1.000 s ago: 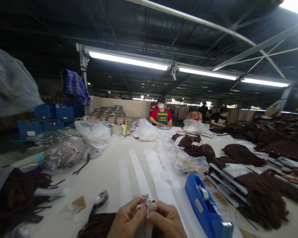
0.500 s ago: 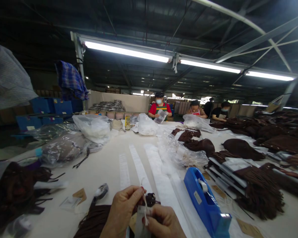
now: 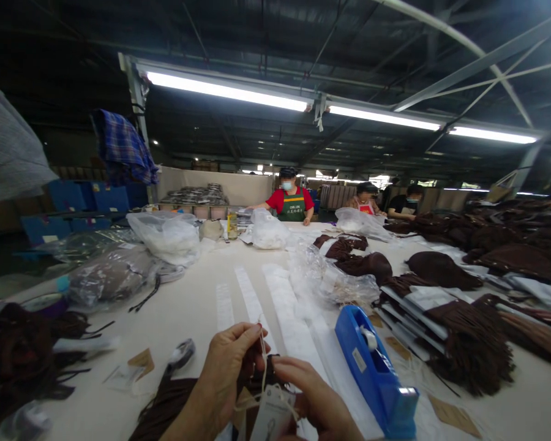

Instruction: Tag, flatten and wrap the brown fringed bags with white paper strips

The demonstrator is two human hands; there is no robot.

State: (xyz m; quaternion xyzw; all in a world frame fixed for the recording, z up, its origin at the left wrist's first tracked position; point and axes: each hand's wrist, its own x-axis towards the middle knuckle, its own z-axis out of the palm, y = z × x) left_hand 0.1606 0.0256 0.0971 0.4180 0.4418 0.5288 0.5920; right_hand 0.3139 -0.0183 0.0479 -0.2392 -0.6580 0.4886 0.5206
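My left hand (image 3: 229,367) is closed in a pinch on a thin white string (image 3: 263,352), held up near the bottom middle. From this string hangs a pale printed hang tag (image 3: 273,413), with loops of cord about it. Just right of the tag is my right hand (image 3: 319,395), its index finger stretched toward the string and apart from the thumb; its other fingers are partly hidden behind the tag. Beneath my hands lies a dark brown fringed garment (image 3: 165,401), mostly covered by my left wrist. A brown card piece shows behind the tag.
A blue tape dispenser (image 3: 376,373) stands right of my hands. Stacked brown garments (image 3: 468,337) fill the right side. Clear plastic bags (image 3: 165,236) lie farther back. White strips (image 3: 252,297) run along the table. Co-workers stand across it, one in a green apron (image 3: 294,205).
My right thumb and index finger have parted from the string, and the tag now shows its printed face. My left hand keeps its pinch. The co-worker opposite has lowered a clear packet.
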